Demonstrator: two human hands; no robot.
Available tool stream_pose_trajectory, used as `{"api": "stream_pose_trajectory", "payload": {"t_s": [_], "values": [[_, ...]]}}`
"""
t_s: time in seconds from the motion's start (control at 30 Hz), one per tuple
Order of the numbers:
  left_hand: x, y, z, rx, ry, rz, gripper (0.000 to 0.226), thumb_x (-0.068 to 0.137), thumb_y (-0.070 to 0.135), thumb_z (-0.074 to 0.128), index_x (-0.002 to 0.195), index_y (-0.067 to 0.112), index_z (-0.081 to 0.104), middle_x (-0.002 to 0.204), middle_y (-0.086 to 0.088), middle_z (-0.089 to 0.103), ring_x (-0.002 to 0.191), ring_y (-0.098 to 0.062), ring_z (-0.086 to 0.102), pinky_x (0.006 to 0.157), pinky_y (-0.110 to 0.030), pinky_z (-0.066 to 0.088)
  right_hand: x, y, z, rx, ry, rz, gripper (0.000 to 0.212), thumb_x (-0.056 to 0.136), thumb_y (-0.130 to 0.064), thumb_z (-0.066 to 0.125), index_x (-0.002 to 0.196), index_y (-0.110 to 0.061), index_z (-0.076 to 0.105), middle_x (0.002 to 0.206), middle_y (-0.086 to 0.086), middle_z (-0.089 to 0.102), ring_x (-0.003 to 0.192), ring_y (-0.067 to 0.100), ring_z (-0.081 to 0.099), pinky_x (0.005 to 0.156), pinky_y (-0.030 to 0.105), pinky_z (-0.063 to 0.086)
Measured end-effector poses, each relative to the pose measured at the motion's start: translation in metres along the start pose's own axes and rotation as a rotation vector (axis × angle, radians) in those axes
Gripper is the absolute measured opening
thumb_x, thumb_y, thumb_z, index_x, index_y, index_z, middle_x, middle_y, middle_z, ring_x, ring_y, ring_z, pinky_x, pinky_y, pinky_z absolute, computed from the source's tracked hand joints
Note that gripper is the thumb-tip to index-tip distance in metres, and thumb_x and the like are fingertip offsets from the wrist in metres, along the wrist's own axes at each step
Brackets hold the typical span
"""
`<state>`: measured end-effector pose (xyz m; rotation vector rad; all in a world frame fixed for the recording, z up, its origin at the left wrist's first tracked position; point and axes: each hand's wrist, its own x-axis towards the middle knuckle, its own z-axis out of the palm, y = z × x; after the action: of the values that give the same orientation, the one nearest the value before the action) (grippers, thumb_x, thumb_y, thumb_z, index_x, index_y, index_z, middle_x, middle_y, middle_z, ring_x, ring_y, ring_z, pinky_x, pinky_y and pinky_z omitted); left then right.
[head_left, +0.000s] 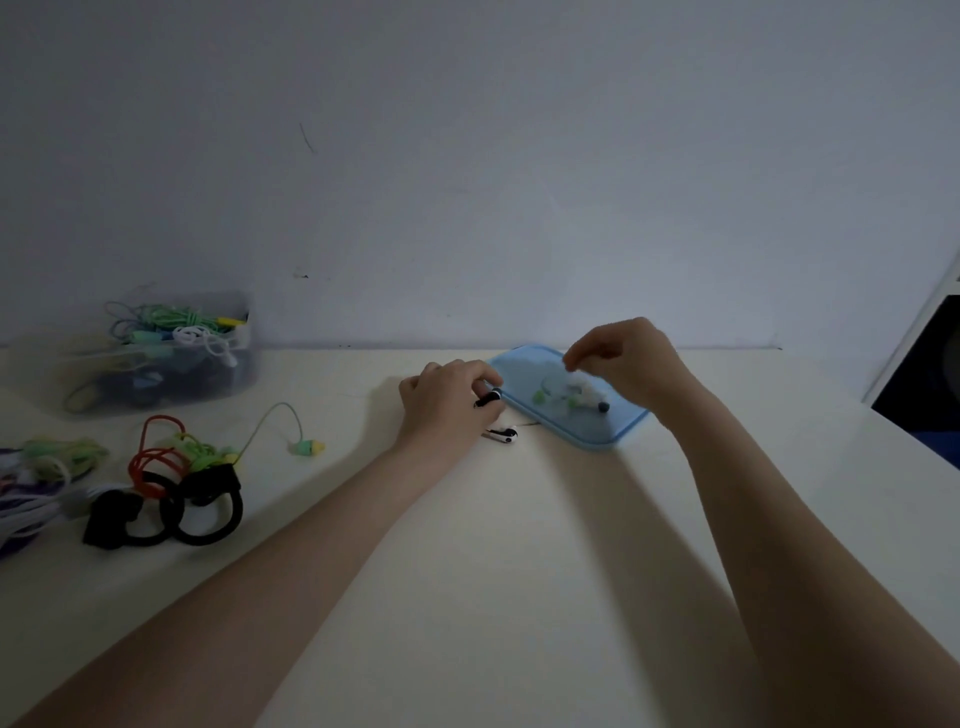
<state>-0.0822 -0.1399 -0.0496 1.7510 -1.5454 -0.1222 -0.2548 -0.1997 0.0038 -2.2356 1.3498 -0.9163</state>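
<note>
Two bare forearms reach from the near edge across the pale cream surface (519, 571) toward the work. At its centre is a small black-and-white plastic earbud (488, 399), pinched at the fingertips of the left hand (447, 400), whose fingers curl down over it just beside the near-left rim of the tray. The earbud looks very light, hard-shelled and smooth, so it could easily slip. I would hold it by the stem with a gentle fingertip pinch and would not pull on any thin lead, which would probably kink or snag. A second earbud of the same black and white (504, 434) lies on the surface just below that hand. The right hand (623, 364) hovers over the flat light-blue plastic tray (613, 439) with its wrist raised and fingertips bunched and pointing down. Whether they nip a fine cord I cannot tell. Beneath it on the tray sits a coiled white earphone set with green tips (576, 392). Well to the left lie black ear-hook headphones (171, 504), a red looped cable (156, 457), a green-and-yellow earbud on a pale cord (306, 447) and a clear plastic box of tangled cords (156, 358).
</note>
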Motion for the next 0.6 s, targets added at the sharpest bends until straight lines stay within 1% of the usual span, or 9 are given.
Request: {"api": "stream_pose_trajectory", "payload": {"t_s": [0.07,0.13,0.2,0.27,0.37,0.43,0.5,0.53,0.6], "values": [[-0.001,0.0,-0.001,-0.024,0.008,0.005,0.023,0.084,0.022,0.062,0.106,0.027,0.061,0.083,0.015,0.058,0.099,-0.014,0.047,0.071,-0.025,0.015,0.001,0.001,-0.01,0.073,0.114,0.038,0.023,0.083,0.005,0.055,0.081,-0.009,0.073,0.075,-0.001,0.066,0.051,0.005,0.048,0.047,0.004,0.036],[-0.001,0.0,0.0,-0.031,0.008,0.004,0.025,0.084,0.021,0.061,0.108,0.026,0.06,0.082,0.015,0.058,0.099,-0.014,0.047,0.073,-0.025,0.016,0.001,0.003,-0.016,0.085,0.156,0.087,0.027,0.084,0.007,0.051,0.083,-0.009,0.073,0.079,0.0,0.066,0.055,0.007,0.048,0.05,0.006,0.038],[-0.001,-0.001,0.0,-0.022,-0.004,0.008,0.025,0.084,0.021,0.061,0.109,0.026,0.06,0.081,0.016,0.057,0.099,-0.014,0.047,0.075,-0.024,0.017,0.001,0.005,-0.016,0.018,0.108,0.134,0.031,0.085,0.009,0.047,0.086,-0.009,0.073,0.08,0.0,0.065,0.068,0.011,0.053,0.059,0.013,0.043],[-0.001,-0.001,0.001,-0.012,-0.017,0.011,0.024,0.085,0.022,0.06,0.108,0.026,0.06,0.077,0.018,0.055,0.099,-0.014,0.047,0.076,-0.024,0.017,0.002,0.008,-0.013,-0.066,0.031,0.193,0.032,0.085,0.008,0.046,0.09,-0.009,0.073,0.088,0.006,0.067,0.078,0.018,0.057,0.066,0.023,0.047],[0.0,-0.001,0.001,-0.002,-0.028,0.004,0.023,0.085,0.022,0.06,0.107,0.027,0.06,0.078,0.017,0.054,0.099,-0.014,0.047,0.077,-0.024,0.018,0.003,0.013,-0.011,-0.085,-0.106,0.296,0.022,0.082,0.004,0.056,0.091,-0.009,0.071,0.093,0.017,0.068,0.071,0.025,0.063,0.074,0.032,0.056],[0.001,-0.001,0.002,0.002,-0.032,0.005,0.022,0.085,0.023,0.06,0.107,0.027,0.06,0.08,0.017,0.056,0.099,-0.014,0.047,0.077,-0.025,0.018,-0.001,0.011,-0.011,-0.079,-0.201,0.312,0.014,0.079,-0.003,0.067,0.091,-0.008,0.07,0.088,0.018,0.069,0.059,0.018,0.059,0.066,0.024,0.053],[0.001,-0.001,0.002,0.011,-0.039,0.008,0.022,0.086,0.023,0.059,0.107,0.027,0.06,0.082,0.016,0.057,0.1,-0.014,0.047,0.076,-0.025,0.018,-0.003,0.007,-0.009,-0.057,-0.233,0.3,0.012,0.077,-0.002,0.069,0.086,-0.009,0.07,0.08,0.016,0.068,0.054,0.014,0.058,0.056,0.015,0.05],[0.001,-0.001,0.002,0.015,-0.04,0.01,0.022,0.086,0.023,0.059,0.108,0.027,0.06,0.083,0.016,0.057,0.1,-0.014,0.047,0.076,-0.024,0.018,-0.002,0.005,-0.008,-0.05,-0.228,0.283,0.014,0.077,0.001,0.067,0.083,-0.011,0.07,0.078,0.014,0.067,0.055,0.014,0.058,0.056,0.014,0.049],[0.001,-0.001,0.002,0.022,-0.04,0.014,0.022,0.086,0.023,0.059,0.108,0.027,0.06,0.084,0.015,0.056,0.101,-0.015,0.047,0.075,-0.025,0.017,-0.001,0.002,-0.007,-0.026,-0.207,0.244,0.025,0.079,0.009,0.058,0.079,-0.013,0.071,0.078,0.011,0.066,0.063,0.017,0.06,0.066,0.018,0.051]]}}
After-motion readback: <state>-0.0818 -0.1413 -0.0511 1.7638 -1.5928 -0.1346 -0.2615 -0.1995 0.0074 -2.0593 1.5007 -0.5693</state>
